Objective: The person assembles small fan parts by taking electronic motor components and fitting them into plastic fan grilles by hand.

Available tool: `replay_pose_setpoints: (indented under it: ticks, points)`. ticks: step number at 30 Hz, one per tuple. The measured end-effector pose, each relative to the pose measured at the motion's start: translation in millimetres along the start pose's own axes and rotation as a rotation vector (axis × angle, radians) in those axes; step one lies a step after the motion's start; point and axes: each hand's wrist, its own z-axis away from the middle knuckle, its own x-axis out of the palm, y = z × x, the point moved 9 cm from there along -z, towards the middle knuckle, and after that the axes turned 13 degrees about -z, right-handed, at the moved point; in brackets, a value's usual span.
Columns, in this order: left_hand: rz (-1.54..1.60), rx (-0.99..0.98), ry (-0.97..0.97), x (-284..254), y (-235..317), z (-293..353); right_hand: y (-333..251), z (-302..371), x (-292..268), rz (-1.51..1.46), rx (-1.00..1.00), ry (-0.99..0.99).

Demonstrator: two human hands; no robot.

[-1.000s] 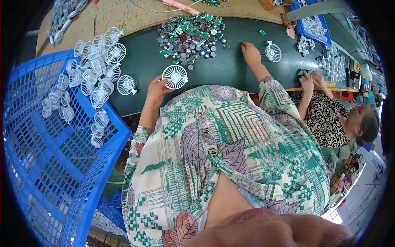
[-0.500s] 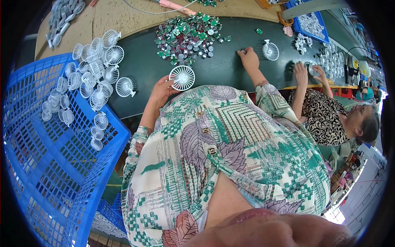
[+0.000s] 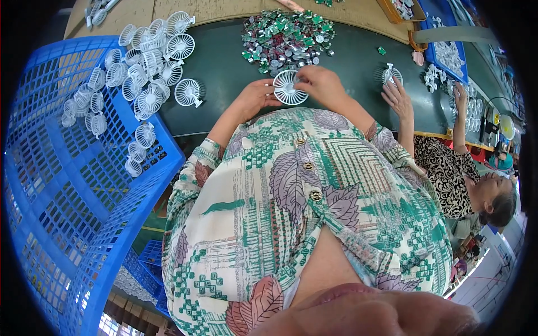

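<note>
My left hand [image 3: 255, 99] grips a white round slotted fan cover [image 3: 289, 96] by its left side, just above the table's near edge. Over the cover's upper right part, my right hand [image 3: 325, 88] has its fingertips pinched together at the open face. Whatever small thing they may hold is hidden. Directly beyond the cover lies a heap of small green circuit boards and round silver parts [image 3: 288, 36]. To the left is a pile of similar white fan covers [image 3: 148, 61], with a single fan cover [image 3: 187, 92] near my left hand.
A big blue basket [image 3: 159, 148] stands on the left, with fan covers spilling into it. On the right, a co-worker's hand [image 3: 399, 102] reaches to another fan cover [image 3: 391, 74]. Small white parts [image 3: 434, 77] and a blue tray [image 3: 460, 66] lie beyond.
My right hand has come from the table on the right to the fan cover in my left hand. The co-worker's nearer hand has reached the fan cover on the right. The view has shifted.
</note>
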Motion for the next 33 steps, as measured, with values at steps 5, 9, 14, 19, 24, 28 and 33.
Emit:
replay_pose_setpoints:
  ticks: [5, 9, 14, 19, 24, 28, 33]
  points:
    - [-0.041, 0.034, 0.012, 5, 15, 9, -13, -4, 27, 0.184, -0.182, -0.199]
    - [-0.089, 0.061, 0.044, 4, 22, 14, -14, -5, 32, 0.152, -0.196, -0.229]
    - [-0.088, 0.067, 0.011, -1, 17, 7, -26, -5, 31, 0.126, -0.3, -0.271]
    - [-0.126, 0.057, 0.044, -5, 18, 5, -11, -5, 35, 0.161, -0.155, -0.304]
    - [0.026, 0.091, 0.048, -4, 24, 5, -22, 13, 21, 0.092, -0.295, -0.276]
    - [0.082, 0.065, 0.036, 0, 18, 5, -7, 27, 37, 0.268, -0.375, -0.284]
    - [0.123, 0.031, 0.062, -6, 2, -1, 14, 31, 55, 0.336, -0.362, -0.28]
